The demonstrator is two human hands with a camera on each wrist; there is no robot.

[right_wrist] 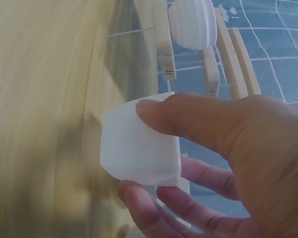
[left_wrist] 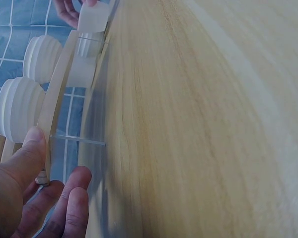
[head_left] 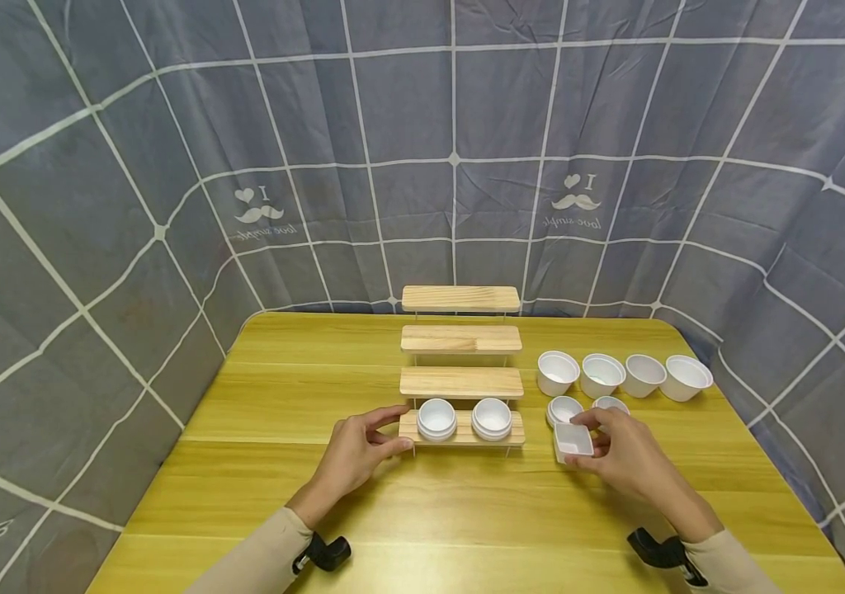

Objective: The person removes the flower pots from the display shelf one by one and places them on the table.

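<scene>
A wooden tiered stand [head_left: 461,381] rises in several steps at the middle of the table. Two round ribbed white cups, a left one [head_left: 436,419] and a right one [head_left: 492,419], sit on its lowest board [left_wrist: 59,89]. My left hand [head_left: 354,450] pinches the left end of that board, thumb on top and a finger beneath. To the right of the stand, my right hand [head_left: 626,454] holds a small square white cup [right_wrist: 139,141] between thumb and fingers. Behind it are two more ribbed cups, one in plain sight [head_left: 564,409] and one [head_left: 611,403] partly hidden by the hand.
Several larger round white cups, such as the leftmost one [head_left: 558,373] and the rightmost one [head_left: 686,378], stand in a row at the back right of the yellow wooden table [head_left: 304,379]. A grey checked curtain [head_left: 408,198] surrounds the table's back and sides.
</scene>
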